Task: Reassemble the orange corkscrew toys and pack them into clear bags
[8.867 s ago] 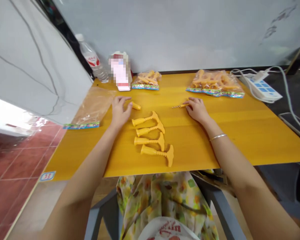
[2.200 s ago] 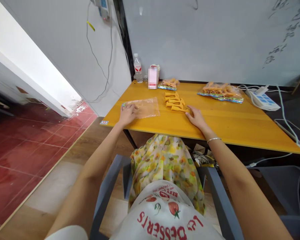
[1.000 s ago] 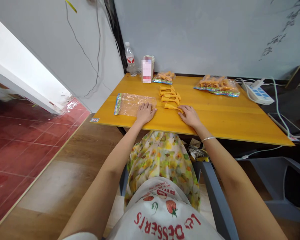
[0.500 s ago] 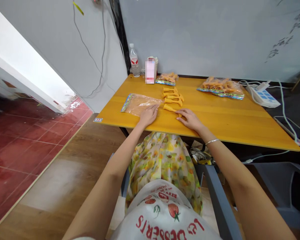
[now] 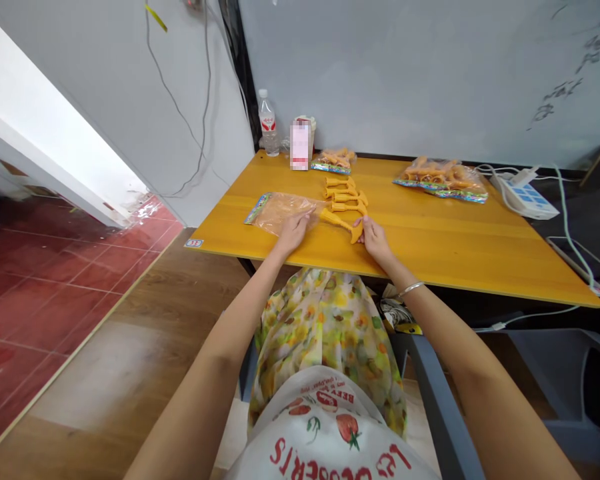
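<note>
My left hand (image 5: 293,231) is at the mouth of a clear plastic bag (image 5: 275,212) with a colourful header strip, its fingers closed on the bag's edge. The bag lies flat on the table. My right hand (image 5: 374,237) grips a yellow plastic piece (image 5: 341,223) by its wide T-shaped end. The narrow end of this piece points left, close to the bag's mouth. Just behind it, several similar yellow pieces (image 5: 347,193) lie side by side in a loose row.
Filled bags of yellow pieces lie at the back: a small one (image 5: 334,160) and a larger group (image 5: 443,179). A water bottle (image 5: 268,127) and a phone (image 5: 299,145) stand at the back left. A white power strip (image 5: 527,193) with cables sits on the right of the table (image 5: 455,247).
My right hand has closed on the nearest yellow piece, lifted it and turned it, its T-shaped end now toward me. My left hand has stayed at the bag's mouth.
</note>
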The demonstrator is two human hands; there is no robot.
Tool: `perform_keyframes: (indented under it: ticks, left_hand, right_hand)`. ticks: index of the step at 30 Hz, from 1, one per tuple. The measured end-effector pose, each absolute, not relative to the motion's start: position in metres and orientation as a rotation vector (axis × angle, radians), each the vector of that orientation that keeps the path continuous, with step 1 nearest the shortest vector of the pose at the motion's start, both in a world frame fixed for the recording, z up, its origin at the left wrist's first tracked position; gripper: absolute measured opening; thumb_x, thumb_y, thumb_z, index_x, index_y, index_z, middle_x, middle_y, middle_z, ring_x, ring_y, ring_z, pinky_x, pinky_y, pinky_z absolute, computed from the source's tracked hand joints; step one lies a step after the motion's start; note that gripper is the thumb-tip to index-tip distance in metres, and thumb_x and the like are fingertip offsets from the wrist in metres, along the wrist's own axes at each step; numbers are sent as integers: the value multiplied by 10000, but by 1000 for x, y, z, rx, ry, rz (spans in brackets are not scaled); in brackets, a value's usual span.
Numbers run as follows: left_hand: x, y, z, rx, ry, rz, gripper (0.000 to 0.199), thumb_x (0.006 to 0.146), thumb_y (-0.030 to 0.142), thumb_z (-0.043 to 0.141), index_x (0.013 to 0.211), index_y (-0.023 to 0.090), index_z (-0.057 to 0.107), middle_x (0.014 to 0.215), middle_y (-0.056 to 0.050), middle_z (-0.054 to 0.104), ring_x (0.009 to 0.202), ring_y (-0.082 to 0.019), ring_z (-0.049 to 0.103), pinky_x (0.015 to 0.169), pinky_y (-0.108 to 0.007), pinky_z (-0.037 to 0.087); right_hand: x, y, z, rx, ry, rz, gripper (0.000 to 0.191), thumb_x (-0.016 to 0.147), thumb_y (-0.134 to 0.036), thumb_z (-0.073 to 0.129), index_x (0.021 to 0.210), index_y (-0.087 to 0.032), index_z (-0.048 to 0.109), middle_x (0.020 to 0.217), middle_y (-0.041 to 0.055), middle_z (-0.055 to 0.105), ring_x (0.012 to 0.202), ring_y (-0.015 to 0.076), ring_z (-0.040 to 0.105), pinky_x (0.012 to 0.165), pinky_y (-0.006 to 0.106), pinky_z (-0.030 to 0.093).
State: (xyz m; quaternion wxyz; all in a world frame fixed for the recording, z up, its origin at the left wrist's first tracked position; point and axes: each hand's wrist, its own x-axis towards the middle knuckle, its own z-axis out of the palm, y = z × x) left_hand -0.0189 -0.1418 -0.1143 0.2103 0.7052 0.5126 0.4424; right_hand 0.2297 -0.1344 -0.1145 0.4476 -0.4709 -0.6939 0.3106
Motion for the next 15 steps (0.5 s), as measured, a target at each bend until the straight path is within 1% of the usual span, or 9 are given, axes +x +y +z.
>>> perform_keyframes:
  ticks: [2, 5, 7, 10, 12, 15]
  left_hand:
    - [-17, -144, -115, 2077, 1372, 1265, 471, 1007, 296, 323, 1350, 137, 604, 1415, -86, 593, 1361, -200, 514, 1195, -394, 356]
    - [-15, -147, -116, 2273, 1351, 1235, 492, 1025, 328, 297, 1398, 139, 557, 1466, -108, 542, 1403, -199, 463, 1201, -407, 349]
    - [-13, -149, -116, 2397, 1390, 1168, 490, 1032, 335, 286, 1422, 172, 534, 1489, -99, 518, 1436, -209, 419, 1206, -438, 337]
    - [-11, -154, -112, 2577, 1427, 1049, 468, 1034, 325, 299, 1437, 234, 518, 1489, -65, 523, 1474, -228, 358, 1231, -503, 262]
    - [-9, -157, -110, 2664, 1397, 1003, 460, 1033, 314, 306, 1436, 252, 520, 1485, -54, 529, 1477, -237, 352, 1240, -528, 217]
    - [-8, -160, -108, 2714, 1321, 1010, 466, 1036, 307, 292, 1442, 246, 512, 1474, -50, 541, 1462, -234, 380, 1240, -524, 216]
  right_hand:
    - [218, -134, -116, -1150, -1626, 896, 691, 854, -851, 252, 836, -234, 561, 518, -28, 439, 467, 152, 458, 504, 290, 417]
    - [202, -135, -114, -1114, -1517, 1062, 645, 836, -845, 348, 796, -234, 552, 530, -23, 497, 426, 124, 421, 454, 270, 387]
    - [193, -137, -111, -1094, -1452, 1163, 604, 846, -814, 397, 792, -232, 553, 541, -21, 524, 409, 112, 398, 433, 260, 371]
    - [181, -139, -106, -1070, -1367, 1305, 558, 852, -772, 461, 776, -227, 555, 521, -31, 512, 403, 103, 384, 434, 251, 379]
    - [173, -140, -103, -1055, -1316, 1390, 535, 843, -743, 518, 726, -221, 537, 496, -42, 476, 410, 96, 382, 444, 240, 387]
    - [164, -139, -100, -1029, -1254, 1506, 471, 821, -644, 637, 684, -212, 508, 498, -59, 445, 441, 83, 399, 473, 216, 408]
